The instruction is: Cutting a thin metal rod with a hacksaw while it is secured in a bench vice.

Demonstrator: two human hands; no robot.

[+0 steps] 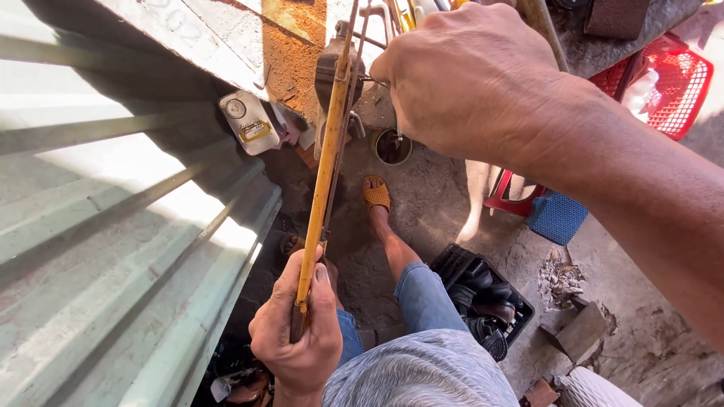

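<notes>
Right hand [471, 79] is covering the far end of the yellow hacksaw [326, 169], fingers curled out of sight, so whether it is clenched or grasping anything is impossible to tell. Saw top is getting cut off by the frame edge. Left hand [298, 328] is clenching the saw's near handle; frame and blade are running straight up from that fist toward the vise [332, 71].

My left hand [298, 332] grips a saw [324, 173] of yellow painted metal, scuffed; at nine o'clock, corrugated sheet metal [113, 226], matt, pale; rough concrete floor [422, 196] below.
</notes>
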